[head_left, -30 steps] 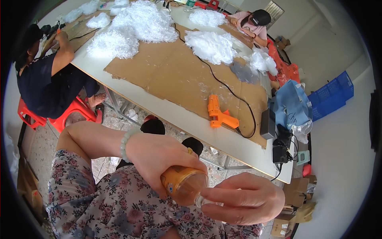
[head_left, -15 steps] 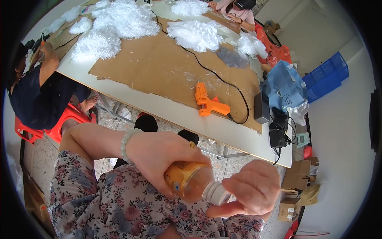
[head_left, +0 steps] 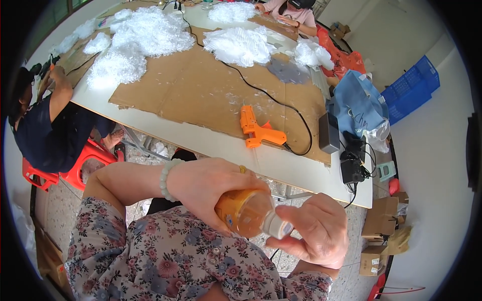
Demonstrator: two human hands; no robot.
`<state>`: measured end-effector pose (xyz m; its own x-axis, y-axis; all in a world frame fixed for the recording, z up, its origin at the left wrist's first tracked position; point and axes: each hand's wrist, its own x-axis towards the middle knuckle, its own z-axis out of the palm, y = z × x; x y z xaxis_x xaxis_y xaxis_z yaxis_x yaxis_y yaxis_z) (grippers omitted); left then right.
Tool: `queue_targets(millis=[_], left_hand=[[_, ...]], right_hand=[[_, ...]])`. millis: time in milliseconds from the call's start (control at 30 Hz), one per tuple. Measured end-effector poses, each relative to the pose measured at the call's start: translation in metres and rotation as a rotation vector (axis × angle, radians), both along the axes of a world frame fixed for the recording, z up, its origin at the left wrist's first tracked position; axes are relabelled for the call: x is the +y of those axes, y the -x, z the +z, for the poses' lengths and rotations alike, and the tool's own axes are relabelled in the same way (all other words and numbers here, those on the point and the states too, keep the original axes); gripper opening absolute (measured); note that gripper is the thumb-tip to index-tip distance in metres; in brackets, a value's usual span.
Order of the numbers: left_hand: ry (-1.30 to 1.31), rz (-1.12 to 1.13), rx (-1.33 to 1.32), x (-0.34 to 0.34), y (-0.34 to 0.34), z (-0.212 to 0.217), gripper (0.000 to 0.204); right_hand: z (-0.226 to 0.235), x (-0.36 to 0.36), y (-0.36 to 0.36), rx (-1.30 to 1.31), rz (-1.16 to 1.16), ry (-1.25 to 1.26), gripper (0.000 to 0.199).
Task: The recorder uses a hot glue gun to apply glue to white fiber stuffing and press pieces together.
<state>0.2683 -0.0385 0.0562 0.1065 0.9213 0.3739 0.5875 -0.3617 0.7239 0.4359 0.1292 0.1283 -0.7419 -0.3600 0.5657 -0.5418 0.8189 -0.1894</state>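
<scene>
A plastic drink bottle (head_left: 247,215) with an orange label lies tilted in front of my chest, its neck pointing right and slightly down. My left hand (head_left: 213,188) is wrapped round its body from above; a pale bead bracelet circles that wrist. At the bottle's neck is a white cap (head_left: 279,225). My right hand (head_left: 319,228) has its thumb and curled index finger at either side of this cap, pinching it. The cap's end shows between them. Whether the cap is loose I cannot tell. Beyond my hands, an orange glue gun (head_left: 259,129) rests on the table.
Brown cardboard (head_left: 201,95) covers much of the white table (head_left: 165,125). White shredded filler (head_left: 150,32) lies in heaps across it. A black cord (head_left: 261,91) runs to the glue gun. At right are a blue bag (head_left: 356,103) and black adapters (head_left: 351,168). Two people sit at the table.
Both hands and the bottle have moved slightly up. My right hand has turned a little around the cap, and its thumb and index finger have shifted. My left hand keeps its hold.
</scene>
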Motion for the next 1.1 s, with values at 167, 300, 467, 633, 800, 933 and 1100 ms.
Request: queue_targets(millis=[167,300,467,633,800,933,1100], left_hand=[[0.208,-0.059,-0.061,0.006,-0.002,0.005,0.084],[0.249,-0.164,-0.171,0.004,0.003,0.003,0.085],[0.213,-0.143,-0.099,0.005,-0.002,0.008,0.084],[-0.040,0.276,0.118,0.014,-0.003,0.006,0.082],[-0.075,0.384,0.254,0.019,0.012,0.006,0.082],[-0.072,0.053,-0.013,0.018,0.013,0.006,0.081],[-0.007,0.194,0.139,0.016,-0.004,0.019,0.078]], right_hand=[[0.004,0.003,-0.004,-0.088,-0.171,-0.186,0.048],[-0.003,0.010,0.005,-0.002,0.121,-0.038,0.046],[-0.004,0.005,-0.005,-0.043,0.089,-0.010,0.047],[-0.022,0.017,0.009,0.062,-0.380,-0.037,0.047],[-0.024,0.029,0.018,0.075,-0.332,-0.030,0.044],[-0.011,0.022,0.010,0.028,-0.081,0.132,0.042],[-0.017,0.021,0.005,0.065,-0.216,0.108,0.033]])
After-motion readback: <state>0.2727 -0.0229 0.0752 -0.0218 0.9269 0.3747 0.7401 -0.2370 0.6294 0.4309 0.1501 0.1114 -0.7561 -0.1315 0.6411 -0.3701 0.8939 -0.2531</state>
